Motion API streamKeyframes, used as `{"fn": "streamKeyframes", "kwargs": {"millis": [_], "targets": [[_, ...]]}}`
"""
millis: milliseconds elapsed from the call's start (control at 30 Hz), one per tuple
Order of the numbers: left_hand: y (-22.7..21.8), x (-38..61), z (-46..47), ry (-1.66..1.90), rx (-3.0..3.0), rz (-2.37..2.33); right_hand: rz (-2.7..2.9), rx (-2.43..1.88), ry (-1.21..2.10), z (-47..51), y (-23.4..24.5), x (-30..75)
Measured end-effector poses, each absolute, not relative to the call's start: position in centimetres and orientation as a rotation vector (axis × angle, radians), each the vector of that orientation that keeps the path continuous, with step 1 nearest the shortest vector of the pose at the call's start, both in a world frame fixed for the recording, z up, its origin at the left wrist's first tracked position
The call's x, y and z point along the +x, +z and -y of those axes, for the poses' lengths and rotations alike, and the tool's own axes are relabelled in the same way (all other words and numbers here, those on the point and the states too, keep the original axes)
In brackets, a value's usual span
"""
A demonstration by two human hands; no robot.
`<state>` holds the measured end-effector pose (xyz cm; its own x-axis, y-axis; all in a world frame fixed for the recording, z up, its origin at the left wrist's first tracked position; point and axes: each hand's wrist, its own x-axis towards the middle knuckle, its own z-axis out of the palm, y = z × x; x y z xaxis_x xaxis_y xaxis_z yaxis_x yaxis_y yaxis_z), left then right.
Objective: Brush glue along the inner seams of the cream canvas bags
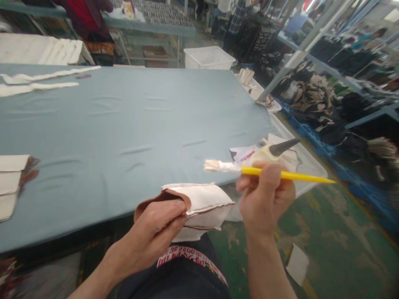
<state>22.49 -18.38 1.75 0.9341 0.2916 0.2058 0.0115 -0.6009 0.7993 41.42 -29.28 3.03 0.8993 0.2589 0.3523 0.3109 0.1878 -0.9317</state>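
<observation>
My left hand (156, 226) is closed around a folded brown and cream leather piece (199, 203), held above my lap at the front edge of the table. My right hand (264, 199) grips a yellow-handled brush (293, 175) with whitish bristles (218, 166) that point left, just above the leather piece. The brush tip does not touch the piece. Behind my right hand a glue bottle with a dark cone nozzle (280, 147) lies on papers.
A long table under grey-blue cloth (124, 124) fills the view. Cream pieces are stacked at its left edge (11, 182), and cream strips (37, 81) lie far left. A white bin (208, 56) stands behind; a white tray (308, 166) sits right. Shelving with dark goods stands right.
</observation>
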Motion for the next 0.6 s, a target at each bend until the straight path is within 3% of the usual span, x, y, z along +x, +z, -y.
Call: {"fn": "streamKeyframes", "kwargs": {"millis": [333, 600], "targets": [[0.2, 22.4, 19.6, 0.730, 2.356, -0.077, 0.459, -1.439, 0.174, 33.8, 4.0, 37.9], [-0.9, 23.0, 19.1, 0.846, 2.414, 0.027, 0.475, -1.541, 0.087, 33.8, 3.3, 38.5]]}}
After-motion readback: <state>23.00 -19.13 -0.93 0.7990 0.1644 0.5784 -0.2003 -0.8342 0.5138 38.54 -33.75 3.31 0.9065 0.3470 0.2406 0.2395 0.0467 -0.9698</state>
